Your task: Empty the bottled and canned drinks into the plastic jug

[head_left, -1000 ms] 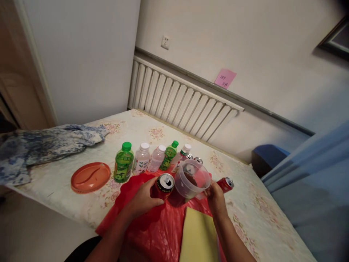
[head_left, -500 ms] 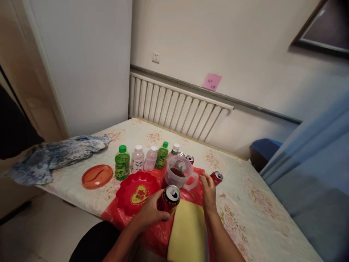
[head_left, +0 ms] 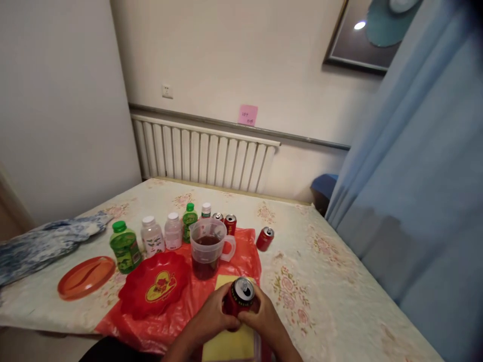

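An opened red drink can (head_left: 242,294) with a silver top stands upright between my two hands. My left hand (head_left: 215,312) is wrapped round its left side, and my right hand (head_left: 263,314) grips it from the right. Below the can lies a yellow sheet or pad (head_left: 228,347), partly hidden by my hands. Just beyond, a clear plastic measuring jug (head_left: 207,246) holds dark brown liquid, its handle turned to the right. A red scalloped plate (head_left: 130,296) with a gold heart is left of the jug.
Green-capped bottles (head_left: 126,246) and white-capped bottles (head_left: 152,236) stand in a row behind the plate. More red cans (head_left: 265,240) are near the jug. An orange lid (head_left: 71,281), red plastic sheet (head_left: 245,256) and crumpled cloth (head_left: 49,244) lie on the floral tablecloth (head_left: 339,301).
My right hand has moved from beside the jug's handle onto the can, which both hands now hold. The can is farther from the jug, nearer me. The view has turned right.
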Action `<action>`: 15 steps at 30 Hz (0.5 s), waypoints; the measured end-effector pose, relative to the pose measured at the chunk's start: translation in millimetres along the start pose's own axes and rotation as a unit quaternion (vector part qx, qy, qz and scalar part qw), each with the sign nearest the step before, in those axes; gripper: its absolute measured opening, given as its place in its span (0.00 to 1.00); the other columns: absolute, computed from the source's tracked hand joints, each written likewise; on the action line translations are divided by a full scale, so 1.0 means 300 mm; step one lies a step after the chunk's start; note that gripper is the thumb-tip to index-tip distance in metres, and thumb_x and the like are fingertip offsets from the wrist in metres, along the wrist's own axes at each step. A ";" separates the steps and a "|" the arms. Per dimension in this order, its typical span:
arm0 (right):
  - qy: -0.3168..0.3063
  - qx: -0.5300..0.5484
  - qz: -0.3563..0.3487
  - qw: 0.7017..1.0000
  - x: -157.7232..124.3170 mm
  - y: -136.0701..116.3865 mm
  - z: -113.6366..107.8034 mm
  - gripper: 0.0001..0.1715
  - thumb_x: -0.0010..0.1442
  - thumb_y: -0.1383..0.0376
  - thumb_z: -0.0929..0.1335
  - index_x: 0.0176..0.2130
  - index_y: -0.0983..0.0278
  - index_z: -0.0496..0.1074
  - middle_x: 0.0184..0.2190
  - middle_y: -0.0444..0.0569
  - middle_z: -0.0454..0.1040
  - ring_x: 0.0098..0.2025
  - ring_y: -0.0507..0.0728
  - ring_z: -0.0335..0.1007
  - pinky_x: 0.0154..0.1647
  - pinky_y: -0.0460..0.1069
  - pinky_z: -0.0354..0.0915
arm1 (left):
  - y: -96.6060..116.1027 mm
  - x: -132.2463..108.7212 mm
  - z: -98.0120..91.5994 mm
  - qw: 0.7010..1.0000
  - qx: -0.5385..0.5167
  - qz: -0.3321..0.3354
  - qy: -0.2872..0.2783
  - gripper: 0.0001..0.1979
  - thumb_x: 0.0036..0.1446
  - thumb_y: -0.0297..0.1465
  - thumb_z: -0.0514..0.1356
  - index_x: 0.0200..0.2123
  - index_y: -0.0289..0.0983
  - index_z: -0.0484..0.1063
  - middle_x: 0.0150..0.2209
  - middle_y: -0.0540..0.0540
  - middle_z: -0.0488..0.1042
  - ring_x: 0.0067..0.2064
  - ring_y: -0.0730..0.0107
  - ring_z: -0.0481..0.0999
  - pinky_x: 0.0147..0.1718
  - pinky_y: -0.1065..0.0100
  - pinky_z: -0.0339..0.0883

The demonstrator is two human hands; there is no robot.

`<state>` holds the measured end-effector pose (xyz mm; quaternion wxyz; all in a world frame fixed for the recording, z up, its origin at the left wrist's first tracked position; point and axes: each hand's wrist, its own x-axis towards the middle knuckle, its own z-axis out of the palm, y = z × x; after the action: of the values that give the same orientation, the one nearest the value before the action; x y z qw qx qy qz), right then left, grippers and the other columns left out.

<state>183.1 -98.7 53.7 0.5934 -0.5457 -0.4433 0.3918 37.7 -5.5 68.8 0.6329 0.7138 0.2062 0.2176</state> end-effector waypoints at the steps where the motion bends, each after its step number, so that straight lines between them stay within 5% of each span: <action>1: 0.007 0.005 0.000 1.000 -0.006 0.002 -0.012 0.39 0.38 0.65 0.76 0.52 0.60 0.72 0.48 0.51 0.77 0.53 0.66 0.72 0.54 0.59 0.68 | 0.005 0.009 0.019 1.000 -0.004 -0.003 -0.006 0.38 0.33 0.19 0.61 0.54 0.36 0.68 0.49 0.47 0.76 0.48 0.61 0.74 0.50 0.62 0.67; 8: 0.074 -0.023 -0.014 0.997 -0.027 0.027 -0.114 0.35 0.38 0.73 0.70 0.49 0.63 0.73 0.46 0.50 0.78 0.50 0.64 0.74 0.55 0.57 0.67 | -0.047 0.082 0.098 0.999 0.012 0.016 -0.030 0.42 0.36 0.24 0.64 0.59 0.39 0.63 0.57 0.44 0.71 0.57 0.57 0.69 0.59 0.58 0.59; 11: 0.125 -0.051 -0.001 0.991 -0.021 0.034 -0.183 0.33 0.39 0.72 0.71 0.49 0.63 0.73 0.44 0.51 0.79 0.48 0.64 0.75 0.51 0.56 0.70 | -0.123 0.117 0.099 0.991 0.125 0.002 0.038 0.36 0.41 0.29 0.66 0.57 0.36 0.65 0.55 0.39 0.71 0.54 0.56 0.71 0.55 0.57 0.63; 15: 0.224 -0.089 0.001 0.971 0.000 0.072 -0.294 0.31 0.38 0.68 0.73 0.46 0.64 0.75 0.43 0.52 0.80 0.46 0.65 0.76 0.49 0.56 0.71 | -0.229 0.137 0.082 0.951 0.284 0.001 0.124 0.15 0.57 0.36 0.57 0.46 0.35 0.70 0.46 0.40 0.74 0.44 0.61 0.74 0.47 0.58 0.68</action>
<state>267.7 -122.9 31.2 0.6258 -0.6709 -0.3319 0.2194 84.3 5.8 0.0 0.3736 0.8316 0.3354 0.2375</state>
